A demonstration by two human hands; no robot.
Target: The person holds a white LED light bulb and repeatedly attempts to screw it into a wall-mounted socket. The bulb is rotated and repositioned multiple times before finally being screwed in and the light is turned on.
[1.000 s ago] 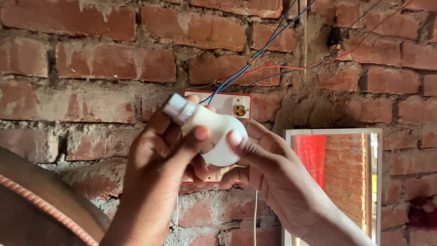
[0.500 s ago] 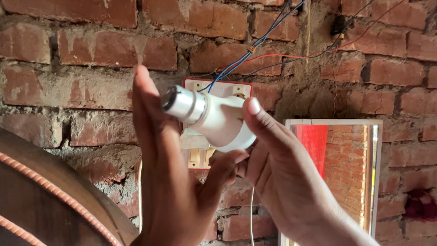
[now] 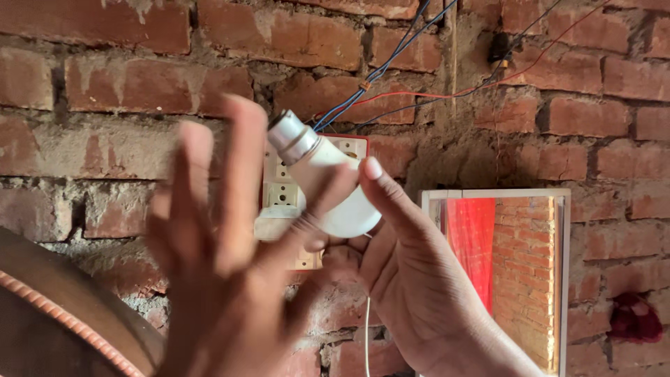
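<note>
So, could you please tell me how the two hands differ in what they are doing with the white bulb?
The right hand holds the white bulb in its grip, thumb along the rounded end; the left hand has its fingers spread open, with only the thumb near the bulb. The right hand looks sharp, the left hand blurred. Both are raised before the switchboard on the brick wall.

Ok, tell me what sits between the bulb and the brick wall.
In the head view, a white switchboard with sockets sits on the brick wall directly behind the bulb, which the right hand holds.
</note>
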